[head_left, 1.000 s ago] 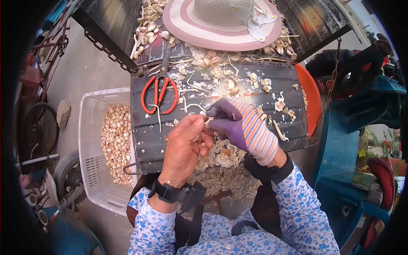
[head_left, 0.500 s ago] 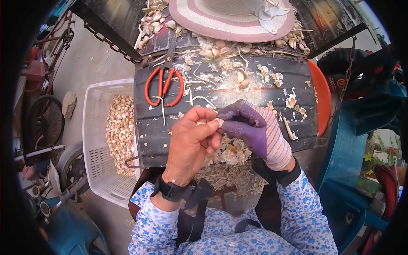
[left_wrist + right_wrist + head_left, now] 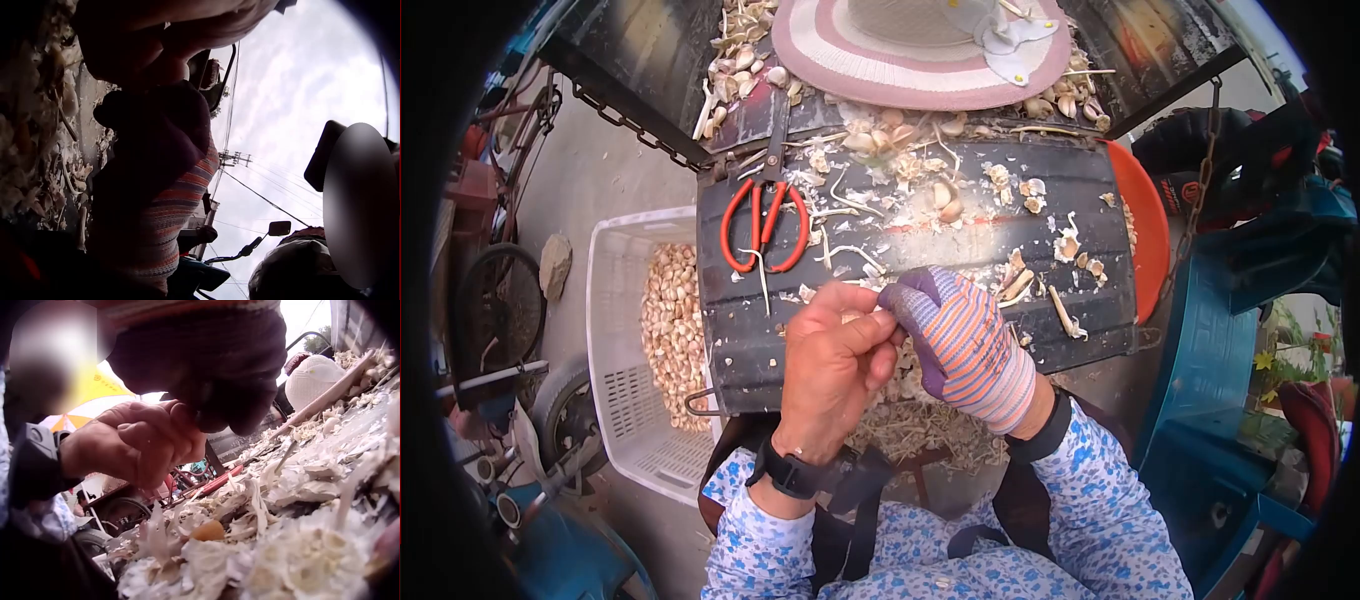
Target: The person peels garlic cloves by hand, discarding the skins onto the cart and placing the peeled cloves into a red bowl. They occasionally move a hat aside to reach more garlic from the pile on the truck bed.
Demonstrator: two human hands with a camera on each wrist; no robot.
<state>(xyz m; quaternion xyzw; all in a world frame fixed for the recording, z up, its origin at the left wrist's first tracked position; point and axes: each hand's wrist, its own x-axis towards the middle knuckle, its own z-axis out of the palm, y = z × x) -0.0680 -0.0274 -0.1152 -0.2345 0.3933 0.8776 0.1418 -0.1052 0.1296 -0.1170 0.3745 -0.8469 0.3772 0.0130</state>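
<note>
Over the near edge of the dark ridged board point(image 3: 850, 350), both hands meet at the fingertips. My bare left hand point(image 3: 825, 345) pinches a small garlic clove between thumb and forefinger; the clove is mostly hidden by the fingers. My right hand point(image 3: 970, 345), in a purple-palmed striped glove, has curled fingertips pinching at the same spot. In the right wrist view the bare fingers point(image 3: 156, 440) press up against the dark glove point(image 3: 231, 381). Beyond the hands lie garlic cloves point(image 3: 947, 203) among papery skins point(image 3: 915, 168).
Red-handled snips point(image 3: 775, 165) lie at the board's left. A white crate point(image 3: 615, 320) of garlic cloves point(image 3: 672, 320) stands at left. A brimmed hat point(image 3: 930, 95) rests at the back, garlic beside it. An orange basin point(image 3: 1148, 245) sits at right; a chain point(image 3: 1200, 180) hangs there.
The right hand has rolled over, so the glove's striped back now faces up. The clove's pale tip, visible half a second ago, is now covered. The camera view has shifted slightly.
</note>
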